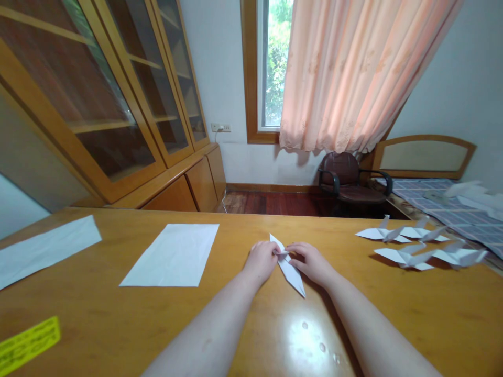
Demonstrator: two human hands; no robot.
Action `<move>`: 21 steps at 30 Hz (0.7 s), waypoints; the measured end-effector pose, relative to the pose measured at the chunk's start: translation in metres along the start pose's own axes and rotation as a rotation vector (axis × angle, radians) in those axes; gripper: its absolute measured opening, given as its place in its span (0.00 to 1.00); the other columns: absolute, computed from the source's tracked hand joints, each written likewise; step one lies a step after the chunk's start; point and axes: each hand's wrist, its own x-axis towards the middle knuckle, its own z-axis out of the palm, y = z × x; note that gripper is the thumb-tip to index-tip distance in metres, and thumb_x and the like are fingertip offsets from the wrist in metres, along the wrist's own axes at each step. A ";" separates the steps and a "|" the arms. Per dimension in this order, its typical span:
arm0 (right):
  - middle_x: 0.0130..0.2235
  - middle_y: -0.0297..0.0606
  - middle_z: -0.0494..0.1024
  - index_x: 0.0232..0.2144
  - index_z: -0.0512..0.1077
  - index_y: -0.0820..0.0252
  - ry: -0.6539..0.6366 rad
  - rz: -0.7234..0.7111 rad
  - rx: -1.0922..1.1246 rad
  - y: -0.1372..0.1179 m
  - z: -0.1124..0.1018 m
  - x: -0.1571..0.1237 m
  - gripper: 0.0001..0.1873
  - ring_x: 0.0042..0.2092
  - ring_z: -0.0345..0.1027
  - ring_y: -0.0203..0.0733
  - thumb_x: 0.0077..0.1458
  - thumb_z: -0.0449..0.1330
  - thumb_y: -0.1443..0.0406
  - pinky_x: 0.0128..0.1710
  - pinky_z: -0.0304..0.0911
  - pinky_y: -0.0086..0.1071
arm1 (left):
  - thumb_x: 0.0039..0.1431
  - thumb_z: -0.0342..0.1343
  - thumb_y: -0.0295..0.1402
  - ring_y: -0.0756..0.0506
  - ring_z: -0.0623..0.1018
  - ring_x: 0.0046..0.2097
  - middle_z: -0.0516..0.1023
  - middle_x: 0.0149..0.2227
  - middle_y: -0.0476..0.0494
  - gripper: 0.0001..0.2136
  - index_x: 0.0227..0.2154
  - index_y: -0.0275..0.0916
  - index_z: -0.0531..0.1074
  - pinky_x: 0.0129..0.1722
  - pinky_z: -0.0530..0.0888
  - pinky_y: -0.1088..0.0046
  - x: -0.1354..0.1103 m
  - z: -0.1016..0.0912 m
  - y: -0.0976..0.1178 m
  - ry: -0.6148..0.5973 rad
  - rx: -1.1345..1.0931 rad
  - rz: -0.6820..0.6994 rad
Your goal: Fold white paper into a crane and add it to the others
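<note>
A white folded paper crane (291, 275) lies at a slant near the middle of the wooden table, one pointed wing toward the far edge and the other toward me. My left hand (262, 260) pinches its middle from the left side, fingers closed on the paper. From the right, my right hand (310, 263) has its fingers curled onto the same middle part, thumb against the near wing. The fingertips partly hide the centre fold. Several finished-looking paper cranes (404, 256) stand in two rows on the right side of the table.
Left of my hands lies a flat white paper sheet (171, 256), with another sheet (51, 248) at the far left. A yellow label (29, 345) is on the near left of the table (157, 324). Beyond stand a glass-door cabinet (173, 154), an armchair (346, 178) and a bed (432, 191).
</note>
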 end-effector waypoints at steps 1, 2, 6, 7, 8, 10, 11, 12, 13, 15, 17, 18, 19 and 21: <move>0.45 0.41 0.76 0.42 0.74 0.54 0.002 -0.001 0.000 0.000 0.000 0.000 0.15 0.48 0.67 0.45 0.50 0.59 0.68 0.52 0.59 0.42 | 0.52 0.54 0.24 0.46 0.73 0.42 0.77 0.37 0.49 0.07 0.31 0.42 0.74 0.45 0.66 0.70 0.000 0.000 0.000 0.002 0.003 0.002; 0.46 0.41 0.76 0.42 0.74 0.54 0.002 0.002 -0.001 0.000 0.000 0.000 0.15 0.48 0.67 0.46 0.50 0.59 0.68 0.52 0.58 0.42 | 0.52 0.54 0.24 0.46 0.73 0.42 0.77 0.36 0.49 0.07 0.31 0.42 0.74 0.44 0.67 0.70 0.000 0.001 -0.001 0.007 0.006 0.011; 0.45 0.40 0.76 0.43 0.74 0.54 0.005 0.006 -0.005 -0.002 0.000 0.000 0.16 0.48 0.67 0.45 0.50 0.59 0.68 0.52 0.59 0.42 | 0.52 0.53 0.25 0.46 0.73 0.39 0.77 0.35 0.49 0.07 0.30 0.42 0.73 0.42 0.67 0.71 0.000 0.002 -0.003 0.015 0.006 0.041; 0.45 0.40 0.76 0.43 0.74 0.54 0.005 0.002 -0.004 -0.003 -0.001 0.000 0.16 0.48 0.67 0.45 0.51 0.59 0.68 0.51 0.59 0.41 | 0.52 0.53 0.24 0.47 0.73 0.39 0.77 0.35 0.49 0.07 0.31 0.42 0.73 0.42 0.67 0.71 0.000 0.002 -0.003 0.008 0.001 0.039; 0.45 0.40 0.76 0.43 0.74 0.54 0.004 -0.002 -0.003 -0.003 -0.001 0.000 0.15 0.47 0.67 0.45 0.51 0.58 0.68 0.51 0.59 0.41 | 0.52 0.53 0.24 0.47 0.74 0.39 0.77 0.35 0.48 0.07 0.31 0.41 0.73 0.42 0.68 0.72 0.000 0.002 -0.002 -0.001 -0.006 0.034; 0.44 0.40 0.76 0.43 0.74 0.53 -0.001 -0.010 0.002 -0.004 -0.001 0.000 0.15 0.47 0.67 0.45 0.52 0.58 0.68 0.51 0.59 0.41 | 0.52 0.52 0.23 0.46 0.74 0.39 0.77 0.35 0.47 0.08 0.31 0.41 0.74 0.42 0.68 0.71 -0.001 0.001 -0.001 -0.015 -0.021 0.024; 0.44 0.40 0.76 0.43 0.74 0.52 -0.003 -0.013 0.004 -0.005 -0.001 0.000 0.15 0.47 0.67 0.45 0.52 0.58 0.67 0.51 0.59 0.41 | 0.52 0.51 0.23 0.46 0.74 0.39 0.77 0.35 0.46 0.09 0.31 0.40 0.74 0.42 0.68 0.71 -0.001 0.001 0.000 -0.019 -0.030 0.021; 0.44 0.40 0.76 0.42 0.75 0.52 -0.005 -0.012 0.004 -0.005 -0.002 0.000 0.14 0.47 0.67 0.45 0.52 0.57 0.67 0.51 0.59 0.41 | 0.52 0.50 0.22 0.46 0.74 0.40 0.77 0.35 0.46 0.10 0.32 0.40 0.74 0.42 0.68 0.71 -0.001 0.001 0.001 -0.022 -0.040 0.020; 0.44 0.40 0.76 0.42 0.75 0.52 -0.006 -0.008 0.003 -0.005 -0.002 0.001 0.14 0.47 0.67 0.45 0.53 0.57 0.67 0.51 0.59 0.41 | 0.52 0.49 0.22 0.46 0.74 0.40 0.78 0.36 0.46 0.10 0.32 0.39 0.74 0.42 0.69 0.71 -0.001 0.001 0.001 -0.025 -0.048 0.019; 0.45 0.40 0.76 0.41 0.75 0.53 -0.007 0.004 -0.004 -0.004 -0.001 0.001 0.13 0.47 0.67 0.45 0.53 0.57 0.66 0.51 0.59 0.42 | 0.51 0.48 0.22 0.46 0.74 0.41 0.78 0.36 0.45 0.12 0.32 0.39 0.75 0.43 0.69 0.71 -0.001 0.002 0.001 -0.032 -0.060 0.017; 0.45 0.41 0.76 0.41 0.76 0.53 -0.009 0.015 -0.010 -0.002 -0.001 0.001 0.13 0.48 0.67 0.45 0.53 0.57 0.66 0.51 0.59 0.42 | 0.51 0.49 0.21 0.46 0.74 0.42 0.78 0.37 0.46 0.12 0.32 0.40 0.75 0.44 0.68 0.70 -0.001 0.002 0.000 -0.032 -0.063 0.020; 0.46 0.40 0.76 0.41 0.76 0.53 -0.009 0.016 -0.012 -0.001 0.000 0.001 0.13 0.48 0.67 0.45 0.53 0.57 0.66 0.52 0.59 0.41 | 0.51 0.49 0.22 0.46 0.74 0.42 0.78 0.37 0.46 0.12 0.32 0.40 0.75 0.45 0.68 0.70 0.000 0.003 -0.001 -0.029 -0.061 0.023; 0.46 0.40 0.75 0.41 0.76 0.53 -0.008 0.017 -0.013 -0.001 0.000 0.001 0.13 0.48 0.67 0.45 0.53 0.57 0.66 0.52 0.59 0.41 | 0.51 0.49 0.22 0.46 0.74 0.42 0.78 0.37 0.46 0.11 0.32 0.40 0.75 0.45 0.68 0.70 0.000 0.003 -0.002 -0.025 -0.059 0.026; 0.46 0.40 0.76 0.40 0.76 0.53 -0.004 0.019 -0.016 0.001 0.001 0.001 0.13 0.48 0.67 0.45 0.54 0.56 0.65 0.52 0.59 0.41 | 0.52 0.49 0.23 0.46 0.74 0.41 0.78 0.37 0.46 0.10 0.31 0.40 0.75 0.44 0.68 0.70 0.000 0.004 -0.003 -0.020 -0.056 0.034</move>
